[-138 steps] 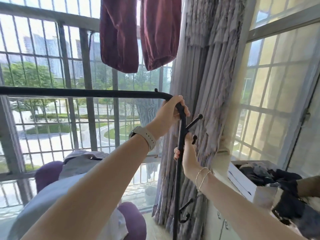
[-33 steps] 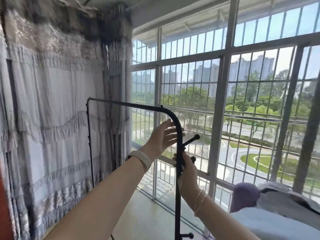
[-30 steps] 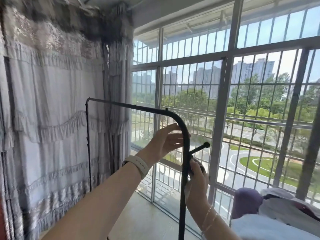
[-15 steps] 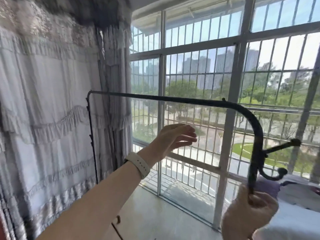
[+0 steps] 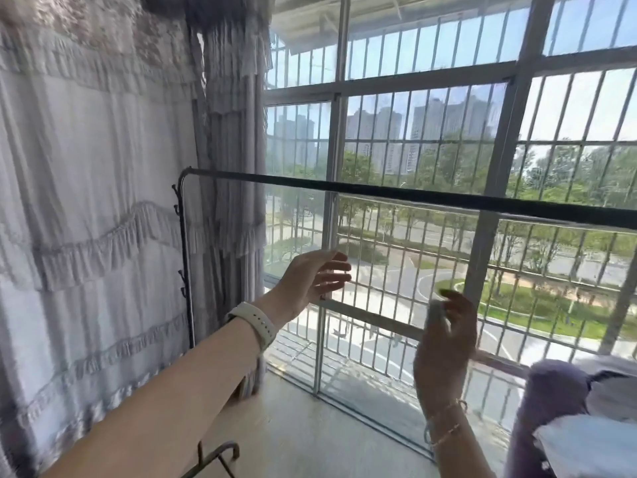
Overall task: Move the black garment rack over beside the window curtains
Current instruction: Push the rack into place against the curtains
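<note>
The black garment rack [image 5: 396, 194] stands in front of the barred window, its top bar running from the left post across and out of the right edge. Its far post stands right against the pale grey ruffled curtains [image 5: 103, 219], and a foot of its base shows at the bottom. My left hand [image 5: 312, 279] hovers below the bar, fingers spread, touching nothing. My right hand [image 5: 444, 343] is raised lower right, fingers loosely apart, also off the rack. The rack's near post is out of view.
The barred window [image 5: 482, 305] fills the right side. A purple seat with grey and white clothes [image 5: 586, 419] sits at the lower right corner. Pale floor [image 5: 310, 439] lies between the rack and me.
My right hand has let go of the rack's near post and lifted away. The left hand stays off the bar. The view has shifted so that the near post lies beyond the right edge.
</note>
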A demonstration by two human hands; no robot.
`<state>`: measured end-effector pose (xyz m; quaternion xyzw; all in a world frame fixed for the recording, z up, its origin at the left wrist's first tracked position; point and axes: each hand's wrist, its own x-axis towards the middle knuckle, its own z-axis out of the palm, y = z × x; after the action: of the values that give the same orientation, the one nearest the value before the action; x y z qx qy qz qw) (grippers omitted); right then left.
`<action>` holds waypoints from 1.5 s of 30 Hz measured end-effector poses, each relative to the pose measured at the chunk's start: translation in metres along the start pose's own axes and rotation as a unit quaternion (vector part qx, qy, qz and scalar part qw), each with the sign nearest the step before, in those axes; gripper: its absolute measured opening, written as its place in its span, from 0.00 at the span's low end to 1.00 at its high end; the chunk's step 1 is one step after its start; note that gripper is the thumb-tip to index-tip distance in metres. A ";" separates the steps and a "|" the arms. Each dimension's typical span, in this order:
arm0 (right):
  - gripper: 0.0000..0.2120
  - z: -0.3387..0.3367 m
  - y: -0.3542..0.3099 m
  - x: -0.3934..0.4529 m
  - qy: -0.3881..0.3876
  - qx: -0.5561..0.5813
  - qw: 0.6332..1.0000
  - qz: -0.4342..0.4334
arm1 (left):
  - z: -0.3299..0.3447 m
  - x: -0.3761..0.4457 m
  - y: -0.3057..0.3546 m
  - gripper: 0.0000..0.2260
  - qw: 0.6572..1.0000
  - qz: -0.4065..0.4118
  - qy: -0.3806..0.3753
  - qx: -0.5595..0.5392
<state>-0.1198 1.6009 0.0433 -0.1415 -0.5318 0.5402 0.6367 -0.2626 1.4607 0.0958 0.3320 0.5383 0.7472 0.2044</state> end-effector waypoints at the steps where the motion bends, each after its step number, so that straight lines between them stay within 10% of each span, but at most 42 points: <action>1: 0.06 0.029 -0.018 -0.001 -0.023 0.025 0.999 0.001 | -0.006 0.010 0.000 0.12 1.000 0.002 -0.006 0.005; 17: 0.07 0.420 0.093 -0.042 -0.281 0.121 0.942 0.139 | -0.360 0.101 0.050 0.12 0.993 0.027 0.115 0.016; 29: 0.07 0.690 0.121 -0.070 -0.457 -0.034 0.880 0.125 | -0.606 0.220 0.064 0.09 0.984 -0.003 0.178 0.014; 36: 0.16 0.778 0.073 -0.006 -0.533 -0.432 0.654 -0.319 | -0.666 0.279 0.039 0.26 0.975 -0.038 0.201 0.085; 40: 0.21 0.799 0.075 0.016 -0.513 -0.572 0.572 -0.288 | -0.695 0.302 0.016 0.29 0.971 -0.142 0.175 0.081; 45: 0.20 0.809 0.102 0.022 -0.524 -0.593 0.574 -0.210 | -0.707 0.328 -0.006 0.31 0.986 -0.154 0.029 0.054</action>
<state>-0.8495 1.3391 0.2967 -0.0636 -0.9890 -0.0654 0.1161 -0.9979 1.2072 0.0387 0.2343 0.6285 0.6855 0.2833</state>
